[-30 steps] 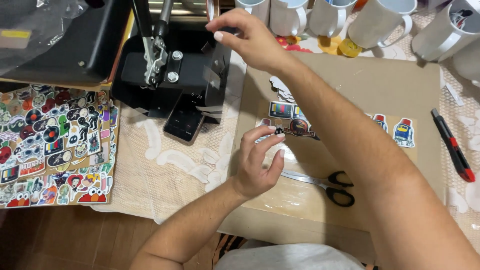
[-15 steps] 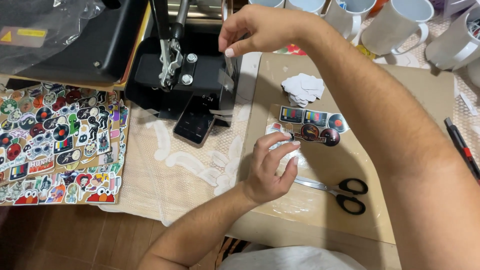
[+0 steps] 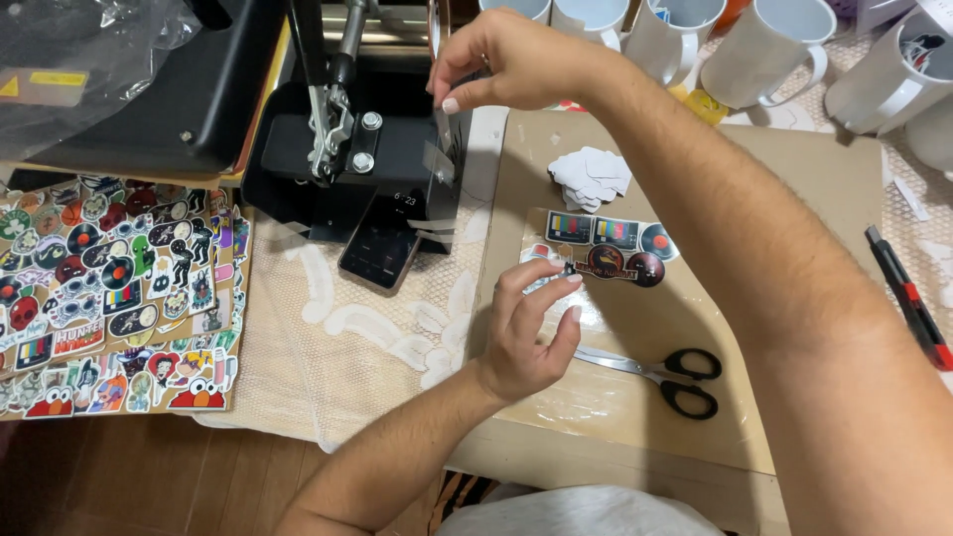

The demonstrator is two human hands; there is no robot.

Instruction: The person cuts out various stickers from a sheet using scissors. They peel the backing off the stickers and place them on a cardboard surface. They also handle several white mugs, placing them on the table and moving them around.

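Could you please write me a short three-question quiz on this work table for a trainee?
1. True or false: the scissors lie shut on the board.
2. Which hand is raised at the black press? A left, B right.
3. What lies on the lace cloth under the press's front?

Key:
1. True.
2. B: the right hand pinches a clear strip there; the left hand fingers a small sticker.
3. A dark phone.
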